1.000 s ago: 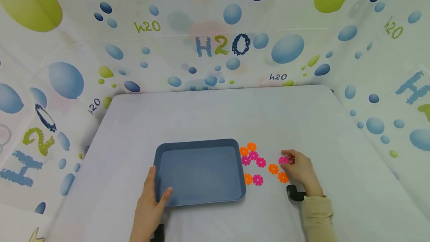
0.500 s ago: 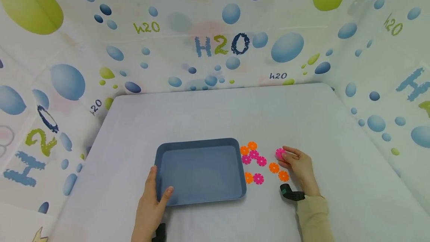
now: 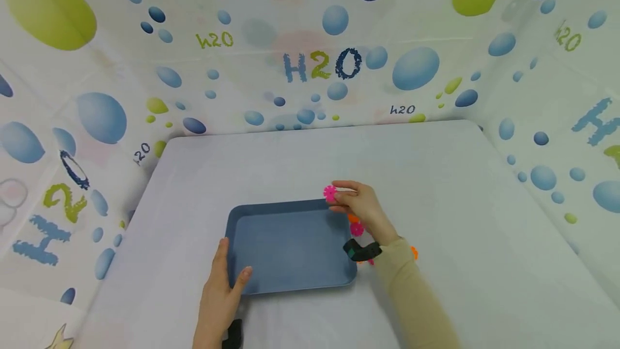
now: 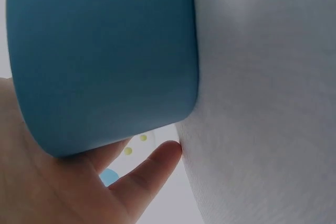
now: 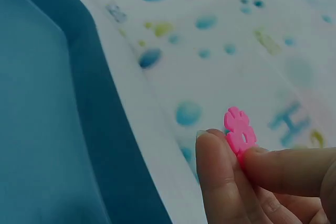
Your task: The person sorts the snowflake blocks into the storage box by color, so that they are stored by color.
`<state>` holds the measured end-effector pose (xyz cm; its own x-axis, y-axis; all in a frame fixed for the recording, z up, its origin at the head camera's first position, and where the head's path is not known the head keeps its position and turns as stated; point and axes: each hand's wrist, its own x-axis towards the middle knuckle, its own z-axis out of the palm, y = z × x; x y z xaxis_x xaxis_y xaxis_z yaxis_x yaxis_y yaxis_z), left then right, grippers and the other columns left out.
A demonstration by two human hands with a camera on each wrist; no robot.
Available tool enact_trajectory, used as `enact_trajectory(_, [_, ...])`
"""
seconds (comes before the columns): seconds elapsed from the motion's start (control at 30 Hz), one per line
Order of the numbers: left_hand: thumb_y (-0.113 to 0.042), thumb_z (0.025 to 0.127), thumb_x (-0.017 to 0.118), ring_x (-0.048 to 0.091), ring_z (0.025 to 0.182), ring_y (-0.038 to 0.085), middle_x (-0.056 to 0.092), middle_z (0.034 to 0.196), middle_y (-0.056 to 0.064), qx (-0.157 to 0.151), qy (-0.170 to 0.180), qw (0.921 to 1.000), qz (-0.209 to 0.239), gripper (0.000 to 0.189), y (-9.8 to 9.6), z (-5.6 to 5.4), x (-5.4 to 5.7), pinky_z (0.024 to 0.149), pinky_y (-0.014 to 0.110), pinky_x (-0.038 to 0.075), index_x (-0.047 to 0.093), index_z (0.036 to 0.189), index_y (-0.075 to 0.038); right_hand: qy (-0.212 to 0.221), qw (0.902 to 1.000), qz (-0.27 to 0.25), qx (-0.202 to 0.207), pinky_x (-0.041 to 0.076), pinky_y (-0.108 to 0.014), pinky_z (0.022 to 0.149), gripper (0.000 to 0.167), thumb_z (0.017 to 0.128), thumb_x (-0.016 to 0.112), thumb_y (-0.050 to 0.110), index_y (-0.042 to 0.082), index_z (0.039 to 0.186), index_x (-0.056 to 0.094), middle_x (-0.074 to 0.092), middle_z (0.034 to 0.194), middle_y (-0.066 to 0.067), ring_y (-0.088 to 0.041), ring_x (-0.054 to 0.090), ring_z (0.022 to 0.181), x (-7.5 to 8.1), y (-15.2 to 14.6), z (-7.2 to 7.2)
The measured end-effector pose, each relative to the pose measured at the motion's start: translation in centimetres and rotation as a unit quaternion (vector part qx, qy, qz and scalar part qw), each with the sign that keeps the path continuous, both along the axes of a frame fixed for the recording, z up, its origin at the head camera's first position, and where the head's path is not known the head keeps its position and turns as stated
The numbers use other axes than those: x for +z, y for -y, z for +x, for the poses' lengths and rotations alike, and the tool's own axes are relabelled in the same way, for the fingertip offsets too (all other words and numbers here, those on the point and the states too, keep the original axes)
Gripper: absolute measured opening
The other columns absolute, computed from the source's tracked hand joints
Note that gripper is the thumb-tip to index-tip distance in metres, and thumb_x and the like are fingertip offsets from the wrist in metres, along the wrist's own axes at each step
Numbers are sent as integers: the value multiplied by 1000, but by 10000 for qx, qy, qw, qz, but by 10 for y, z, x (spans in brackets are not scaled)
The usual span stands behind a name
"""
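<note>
My right hand (image 3: 364, 208) pinches a pink snowflake disc (image 3: 330, 193), a flat toy piece with a notched edge, above the far right corner of the blue-grey tray (image 3: 286, 249). In the right wrist view the disc (image 5: 240, 130) stands up between thumb and fingertips. At the tray's near left corner, my left hand (image 3: 220, 287) holds its side, thumb over the rim and fingers outside. The left wrist view shows the tray's outer wall (image 4: 105, 61) against the palm. Under my right arm, a pink disc (image 3: 357, 229) and an orange disc (image 3: 354, 218) show beside the tray.
Another orange disc (image 3: 414, 252) peeks out to the right of my sleeve (image 3: 411, 290); more pieces are partly hidden beneath that arm. A white cloth (image 3: 484, 220) covers the table, and a patterned sheet (image 3: 261, 36) hangs behind it.
My right hand has lifted the pink disc from the table on the right and carried it left to the tray's far right corner. The left hand stays at the tray.
</note>
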<state>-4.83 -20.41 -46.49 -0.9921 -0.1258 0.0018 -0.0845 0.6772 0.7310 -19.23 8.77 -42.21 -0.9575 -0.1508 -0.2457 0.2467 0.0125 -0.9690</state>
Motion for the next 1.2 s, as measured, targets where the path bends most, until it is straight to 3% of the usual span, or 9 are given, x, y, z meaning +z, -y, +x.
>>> enact_trajectory(0.2, [-36, 97, 58, 24, 144, 46, 17, 161, 21, 45, -134, 9999, -49, 80, 1, 1, 0, 112, 61, 27, 11, 157, -9, 175, 9979, 67, 619, 58, -39, 81, 28, 95, 57, 1, -5, 123, 58, 69, 109, -26, -25, 74, 83, 1, 74, -8])
enact_trajectory(0.43, [-34, 96, 59, 26, 144, 44, 20, 160, 21, 46, -241, 9997, -44, 79, 0, -1, 1, 112, 60, 28, 15, 156, -8, 533, 9944, 35, 908, 59, -40, 79, 22, 92, 58, -4, -7, 114, 59, 66, 107, -26, -32, 73, 90, -12, 128, -8])
enact_trajectory(0.77, [-32, 97, 58, 28, 144, 43, 21, 160, 21, 71, -341, 9994, 0, 75, 3, 1, 2, 111, 60, 30, 19, 155, -7, 548, 9968, 233, 537, 60, -34, 65, 12, 87, 66, -4, -5, 98, 61, 72, 88, -24, -31, 74, 79, -31, 174, -1])
enact_trajectory(1.03, [-28, 96, 59, 31, 142, 43, 23, 159, 21, 71, -540, 9985, 9, 72, 3, 1, -4, 108, 61, 33, 22, 155, -7, 51, 9959, 891, 137, 58, -27, 54, 9, 85, 69, 0, 2, 88, 61, 73, 74, -15, -21, 73, 62, -34, 191, 9])
enact_trajectory(1.2, [-27, 96, 59, 34, 140, 44, 24, 159, 21, 82, -612, 9981, -17, 72, 4, 1, -5, 105, 63, 36, 23, 154, -7, -97, 9955, 936, 62, 57, -26, 52, 10, 84, 70, -1, 2, 86, 60, 73, 71, -14, -17, 71, 57, -40, 196, 11])
